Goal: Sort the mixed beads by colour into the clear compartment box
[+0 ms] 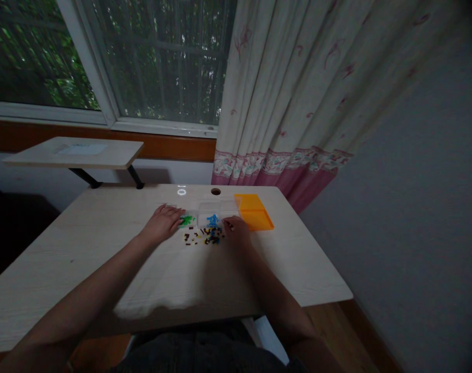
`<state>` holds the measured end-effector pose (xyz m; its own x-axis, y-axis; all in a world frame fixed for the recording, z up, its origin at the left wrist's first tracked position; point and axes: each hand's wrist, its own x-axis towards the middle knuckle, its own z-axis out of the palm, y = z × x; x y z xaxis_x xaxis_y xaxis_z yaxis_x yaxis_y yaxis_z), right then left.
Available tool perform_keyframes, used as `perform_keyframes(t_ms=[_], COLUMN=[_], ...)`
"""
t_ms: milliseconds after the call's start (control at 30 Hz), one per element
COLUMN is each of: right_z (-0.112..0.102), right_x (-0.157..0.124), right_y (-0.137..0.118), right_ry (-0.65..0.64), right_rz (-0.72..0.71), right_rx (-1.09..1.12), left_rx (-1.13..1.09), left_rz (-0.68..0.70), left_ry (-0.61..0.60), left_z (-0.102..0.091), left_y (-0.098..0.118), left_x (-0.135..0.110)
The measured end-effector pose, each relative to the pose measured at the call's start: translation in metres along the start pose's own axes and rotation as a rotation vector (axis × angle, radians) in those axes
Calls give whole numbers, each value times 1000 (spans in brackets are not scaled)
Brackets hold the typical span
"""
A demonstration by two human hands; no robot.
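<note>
My left hand (163, 224) lies with fingers stretched out at the left edge of a clear plastic tray (200, 207), beside a compartment of small green pieces (187, 220). Blue pieces (212, 220) sit in another compartment, near the middle. My right hand (239, 231) is at the tray's right front, its fingertips pinched together. What they hold, if anything, is too small and dark to name. Between my hands, in front of the tray, lies a loose scatter of tiny black, brown, yellow and blue pieces (212, 239).
An orange plastic tray or lid (256, 212) lies just right of the clear tray. Behind them is a round hole (216, 191) in the wooden table (154, 290). A raised shelf (119, 155) with a paper stands at the back left. A curtain (274, 103) hangs behind the table.
</note>
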<state>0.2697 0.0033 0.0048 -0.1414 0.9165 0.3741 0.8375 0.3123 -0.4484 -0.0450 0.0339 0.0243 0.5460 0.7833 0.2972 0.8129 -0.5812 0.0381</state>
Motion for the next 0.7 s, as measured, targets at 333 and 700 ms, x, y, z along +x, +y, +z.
perform_keyframes(t_ms=[333,700], right_z=[6,12], right_x=[-1,-2], right_y=[3,6], right_ry=[30,49], right_rz=[-27,-15], right_rx=[42,27], left_rx=[25,-50], left_rz=[69,69], left_ry=[-106,-328], left_z=[3,-12], left_y=[-12,-24], left_x=[2,34])
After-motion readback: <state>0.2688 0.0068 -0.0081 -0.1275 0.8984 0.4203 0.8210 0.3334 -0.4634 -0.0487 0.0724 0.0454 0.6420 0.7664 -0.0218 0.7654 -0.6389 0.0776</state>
